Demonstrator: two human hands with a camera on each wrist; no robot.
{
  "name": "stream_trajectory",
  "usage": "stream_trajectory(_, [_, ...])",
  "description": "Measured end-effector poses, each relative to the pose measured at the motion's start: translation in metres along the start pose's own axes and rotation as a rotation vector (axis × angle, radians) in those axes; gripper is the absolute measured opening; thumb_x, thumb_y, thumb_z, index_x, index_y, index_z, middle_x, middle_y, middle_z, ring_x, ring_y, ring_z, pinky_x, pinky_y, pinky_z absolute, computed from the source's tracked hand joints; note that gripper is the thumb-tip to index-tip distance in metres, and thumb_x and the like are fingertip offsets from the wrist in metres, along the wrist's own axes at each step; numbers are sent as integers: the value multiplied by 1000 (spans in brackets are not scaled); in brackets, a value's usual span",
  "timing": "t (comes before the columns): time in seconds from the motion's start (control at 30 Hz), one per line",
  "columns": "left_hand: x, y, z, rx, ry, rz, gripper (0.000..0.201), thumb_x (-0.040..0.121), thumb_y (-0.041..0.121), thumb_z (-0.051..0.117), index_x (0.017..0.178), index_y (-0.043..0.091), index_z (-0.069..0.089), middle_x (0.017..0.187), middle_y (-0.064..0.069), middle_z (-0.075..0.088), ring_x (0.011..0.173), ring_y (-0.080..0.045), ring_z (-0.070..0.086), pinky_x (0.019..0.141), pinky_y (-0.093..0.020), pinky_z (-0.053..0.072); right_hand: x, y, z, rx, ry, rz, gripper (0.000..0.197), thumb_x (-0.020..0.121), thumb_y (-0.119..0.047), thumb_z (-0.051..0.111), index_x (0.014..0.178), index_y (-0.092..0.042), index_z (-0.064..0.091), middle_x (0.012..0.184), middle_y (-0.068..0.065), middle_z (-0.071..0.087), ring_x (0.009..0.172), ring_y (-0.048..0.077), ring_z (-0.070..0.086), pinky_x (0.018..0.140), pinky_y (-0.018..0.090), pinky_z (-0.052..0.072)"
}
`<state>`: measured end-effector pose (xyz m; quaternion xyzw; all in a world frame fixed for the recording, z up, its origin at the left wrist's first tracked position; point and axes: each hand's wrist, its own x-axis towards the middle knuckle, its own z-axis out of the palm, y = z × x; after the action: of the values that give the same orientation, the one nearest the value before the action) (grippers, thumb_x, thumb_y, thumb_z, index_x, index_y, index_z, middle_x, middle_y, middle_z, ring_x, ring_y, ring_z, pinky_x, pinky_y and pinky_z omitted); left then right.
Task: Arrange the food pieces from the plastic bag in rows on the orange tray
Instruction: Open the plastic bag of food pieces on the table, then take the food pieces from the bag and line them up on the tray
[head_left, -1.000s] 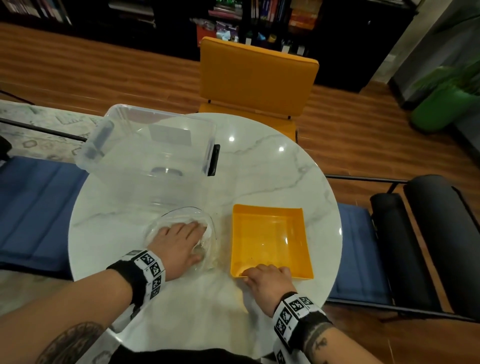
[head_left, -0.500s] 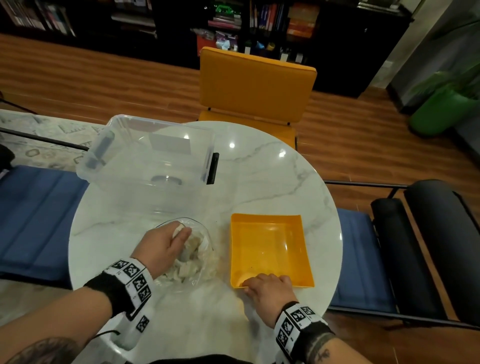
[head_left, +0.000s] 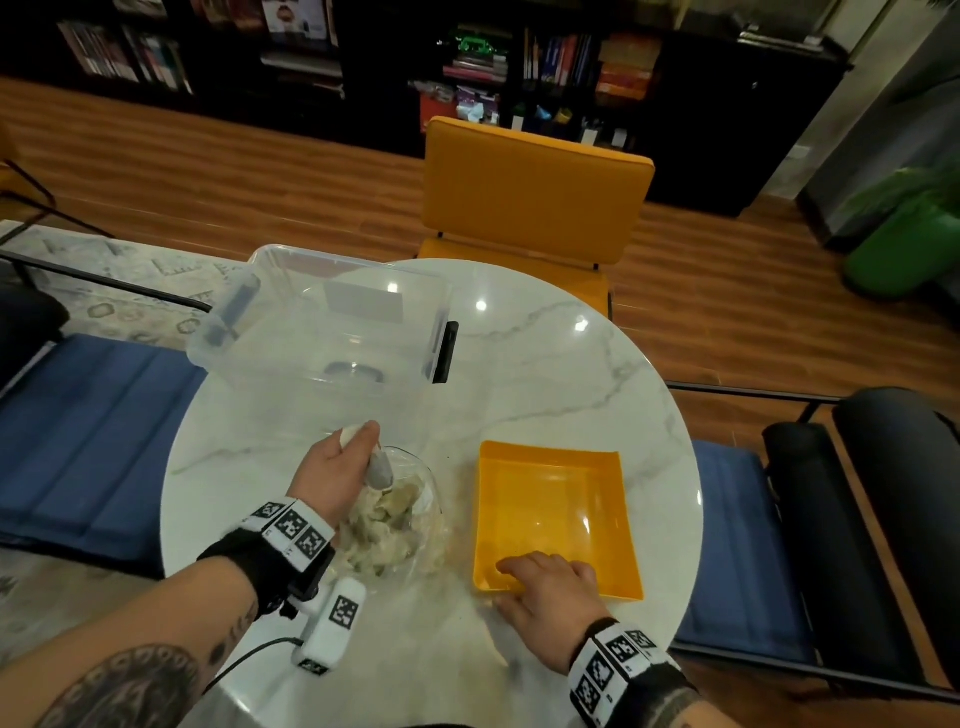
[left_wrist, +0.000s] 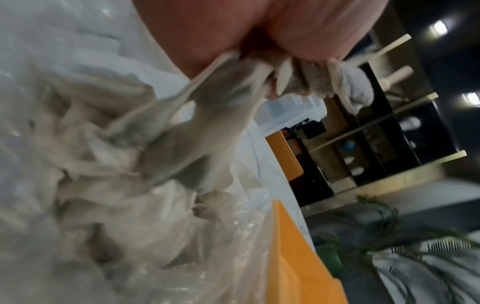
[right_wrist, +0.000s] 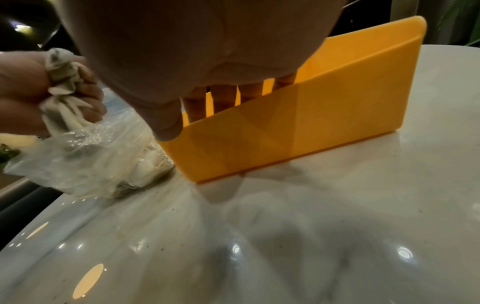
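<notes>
Motion-blurred food pieces (left_wrist: 145, 144); right hand's fingers (right_wrist: 223, 98) behind tray wall (right_wrist: 298, 127).

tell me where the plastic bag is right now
In the head view the plastic bag sits on the marble table, just left of the orange tray, its gathered top gripped by the left hand.

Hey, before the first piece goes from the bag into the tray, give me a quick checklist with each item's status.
1. Left hand grips the bag's gathered neck: ok.
2. Bag mouth open for reaching in: not ok, still bunched shut.
3. Right hand steadies the tray, fingers over its near wall: ok.
4. Tray beside the bag on the table: ok.
5. Tray floor bare for rows: ok.
6. Food pieces separate, not stuck: cannot tell.
</notes>
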<state>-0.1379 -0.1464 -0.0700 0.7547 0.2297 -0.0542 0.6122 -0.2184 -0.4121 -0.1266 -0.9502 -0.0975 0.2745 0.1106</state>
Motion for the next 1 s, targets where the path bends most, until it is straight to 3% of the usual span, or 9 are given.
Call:
stream_trajectory(0.2, [-4, 3, 3, 10, -8, 97, 53, 101, 34, 46, 55, 12, 62, 56, -6, 67, 51, -8, 60, 69, -31, 44, 1, -3, -8, 22, 13, -6, 46, 98, -57, 36, 141, -41, 42, 141, -16, 47, 132, 12, 40, 110, 40, 20])
stream_trajectory(0.37, [-1, 17, 2, -205, 11, 58, 54, 96, 35, 53, 45, 17, 55, 49, -4, 57, 48, -23, 54, 63, -36, 47, 1, -5, -17, 80, 69, -45, 43, 98, -57, 36, 138, -42, 44, 140, -21, 46, 132, 6, 39, 112, 37, 18])
stream_trajectory(0.43, [2, 23, -2, -394, -19, -76, 49, 90, 41, 58, 48, 18, 51, 48, -3, 46, 44, -23, 47, 57, -32, 34, 2, -9, -26, 118, 111, -83, 43, 98, -56, 33, 136, -42, 46, 138, -22, 47, 132, 3, 38, 112, 35, 17])
stream_trajectory(0.5, [5, 30, -4, -588, -102, -222, 41, 83, 47, 63, 53, 22, 50, 51, 1, 39, 41, -17, 44, 67, -33, 10, 3, -17, -37, 173, 168, -131, 46, 96, -57, 29, 134, -42, 49, 135, -23, 50, 130, 1, 39, 109, 32, 18])
stream_trajectory(0.57, [4, 38, 0, -708, -192, -302, 35, 78, 47, 68, 57, 26, 50, 51, 6, 38, 39, -13, 43, 74, -33, 2, 6, -27, -48, 257, 238, -174, 43, 96, -55, 33, 132, -39, 53, 132, -22, 54, 127, 0, 42, 107, 28, 21])
stream_trajectory(0.63, [1, 48, 8, -830, -286, -335, 31, 75, 41, 73, 62, 27, 49, 52, 8, 36, 39, -11, 39, 66, -28, 8, 10, -40, -59, 418, 278, -207, 37, 98, -47, 48, 133, -35, 54, 128, -19, 58, 121, 0, 48, 106, 26, 31])
stream_trajectory(0.73, [-11, 68, 26, -980, -413, -362, 29, 80, 41, 65, 64, 25, 46, 50, 7, 34, 40, -12, 32, 46, -21, 32, 15, -63, -78, 788, 215, -223, 46, 92, -41, 63, 135, -30, 52, 121, -14, 62, 105, 2, 60, 93, 25, 49])
stream_trajectory(0.87, [-23, 80, 49, -1003, -427, -351, 35, 84, 43, 61, 60, 23, 46, 50, 6, 32, 41, -14, 32, 48, -24, 34, 18, -81, -97, 1231, 113, -185, 27, 95, -26, 65, 120, -20, 58, 103, 4, 71, 78, 18, 71, 69, 28, 54])
stream_trajectory(1.0, [-26, 83, 62, -950, -321, -321, 41, 91, 45, 57, 60, 23, 41, 49, 5, 29, 44, -16, 31, 48, -24, 34, 15, -76, -105, 1299, 153, -155, 22, 97, -20, 62, 118, -13, 62, 89, 5, 74, 69, 21, 71, 62, 31, 52])
